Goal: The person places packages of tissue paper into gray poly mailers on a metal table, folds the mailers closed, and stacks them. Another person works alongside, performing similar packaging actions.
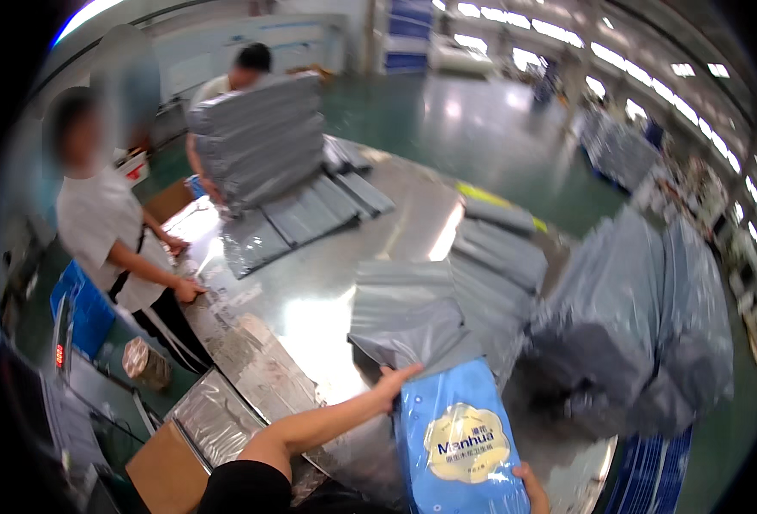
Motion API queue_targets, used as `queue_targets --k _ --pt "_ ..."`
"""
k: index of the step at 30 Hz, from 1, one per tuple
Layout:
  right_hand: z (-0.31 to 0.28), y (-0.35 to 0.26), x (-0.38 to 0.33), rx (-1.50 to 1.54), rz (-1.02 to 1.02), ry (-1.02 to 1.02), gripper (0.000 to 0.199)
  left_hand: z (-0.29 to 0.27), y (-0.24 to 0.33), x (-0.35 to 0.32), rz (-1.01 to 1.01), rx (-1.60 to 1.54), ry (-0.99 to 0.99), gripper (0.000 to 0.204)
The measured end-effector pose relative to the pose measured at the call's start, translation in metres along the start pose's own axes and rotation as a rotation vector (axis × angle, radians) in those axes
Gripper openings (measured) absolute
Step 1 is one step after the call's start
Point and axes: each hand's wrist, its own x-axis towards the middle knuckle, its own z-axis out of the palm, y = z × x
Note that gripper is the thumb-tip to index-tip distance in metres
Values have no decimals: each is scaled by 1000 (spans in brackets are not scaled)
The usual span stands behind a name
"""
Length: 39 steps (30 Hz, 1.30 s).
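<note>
A light blue flat package with a pale cloud-shaped label lies tilted near the table's front, its top end inside the mouth of a grey plastic mailing bag. My left hand grips the bag's open edge at the package's upper left corner. My right hand holds the package's lower right edge; only a few fingers show.
The shiny metal table carries stacks of grey bags at the back left, flat bags in the middle and a big heap at the right. Two other people stand at the left side. A brown box sits lower left.
</note>
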Motion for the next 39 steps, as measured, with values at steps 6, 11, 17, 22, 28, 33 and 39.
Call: queue_targets --k 6,11,17,22,28,33,39 --pt "110 -72 18 -586 -334 -198 69 19 197 -125 572 -228 -435 121" --pt "156 -63 2 -1294 -807 -165 66 -26 247 -235 1085 113 -571 119" --pt "143 -75 -41 -1320 -1489 15 62 -51 226 -260 1027 189 -983 114" --pt "161 -180 -70 -157 -1915 92 70 -18 224 -264 1085 252 -965 123" --pt "141 -148 -22 -129 -1530 293 73 -25 231 -284 1102 296 -827 125" --pt "113 -60 15 -387 -1051 158 75 -33 171 -221 1081 348 -829 120" --pt "52 114 63 -947 -678 60 59 -88 -30 -90 697 469 -749 121"
